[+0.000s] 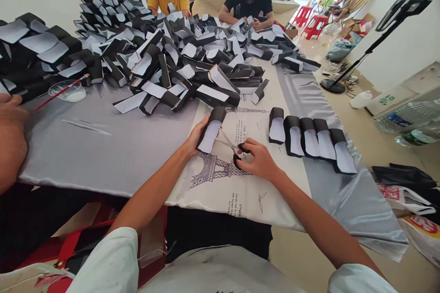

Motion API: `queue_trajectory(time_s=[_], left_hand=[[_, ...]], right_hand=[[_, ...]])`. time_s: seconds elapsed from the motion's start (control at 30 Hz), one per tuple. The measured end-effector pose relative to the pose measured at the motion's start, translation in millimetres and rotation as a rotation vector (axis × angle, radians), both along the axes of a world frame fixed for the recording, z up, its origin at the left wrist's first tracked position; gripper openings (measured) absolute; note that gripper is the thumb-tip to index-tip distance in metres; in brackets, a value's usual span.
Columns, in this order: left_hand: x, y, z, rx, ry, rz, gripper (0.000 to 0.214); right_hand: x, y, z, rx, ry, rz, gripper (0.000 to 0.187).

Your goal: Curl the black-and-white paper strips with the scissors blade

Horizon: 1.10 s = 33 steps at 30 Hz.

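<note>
My left hand (197, 134) is closed around a black paper piece with a white inner face (212, 132), held tilted over the tablecloth. In my right hand (257, 159) is a pair of scissors (233, 145) with black handles. Its blades are spread and point left, their tips at the right edge of the paper piece; whether they touch it I cannot tell. To the right, several similar black-and-white pieces (311, 139) lie side by side in a row.
A large heap of black-and-white pieces (178, 59) covers the far half of the table. At left, a co-worker's hand (12, 137) is near a dish of white paste (74, 94) with a red brush (60, 93). Other people sit across the table. A standing fan (388, 29) is at right.
</note>
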<state>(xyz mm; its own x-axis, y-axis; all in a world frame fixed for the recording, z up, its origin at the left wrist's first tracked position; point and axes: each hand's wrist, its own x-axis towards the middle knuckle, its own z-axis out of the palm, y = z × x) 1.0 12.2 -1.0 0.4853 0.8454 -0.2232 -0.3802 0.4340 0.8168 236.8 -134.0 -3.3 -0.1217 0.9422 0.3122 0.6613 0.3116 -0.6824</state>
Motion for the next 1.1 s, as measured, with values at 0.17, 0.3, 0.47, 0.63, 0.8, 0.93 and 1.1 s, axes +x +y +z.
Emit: queue_trajectory(time_s=[0.17,0.3,0.47,0.63,0.8,0.93,1.1], left_hand=[[0,1,0.3,0.015,0.016,-0.033,0.061],[-2,3,-2.9,0.016,0.028,-0.040,0.058],[-4,9,-10.8,0.012,-0.034,-0.053,0.049],[-4,10,-11.4,-0.030,-0.082,-0.040,0.045],[-4,8,-7.8,-0.058,-0.038,-0.025,0.045],[-3,7,-6.7,-0.026,-0.005,-0.053,0.047],[-1,4,-3.6,-0.007,0.036,-0.055,0.049]], right_hand=[[7,4,-5.0,-0.042,-0.091,-0.014,0.021],[15,8,-12.2,-0.030,-0.109,0.045,0.033],[13,9,-11.8,0.047,0.024,-0.010,0.035],[10,7,-4.2,0.057,0.124,-0.025,0.040],[9,4,-1.9,0.001,0.067,-0.027,0.038],[9,5,-4.8,-0.019,-0.055,-0.031,0.030],[11,9,-11.6,-0.018,-0.084,-0.068,0.029]])
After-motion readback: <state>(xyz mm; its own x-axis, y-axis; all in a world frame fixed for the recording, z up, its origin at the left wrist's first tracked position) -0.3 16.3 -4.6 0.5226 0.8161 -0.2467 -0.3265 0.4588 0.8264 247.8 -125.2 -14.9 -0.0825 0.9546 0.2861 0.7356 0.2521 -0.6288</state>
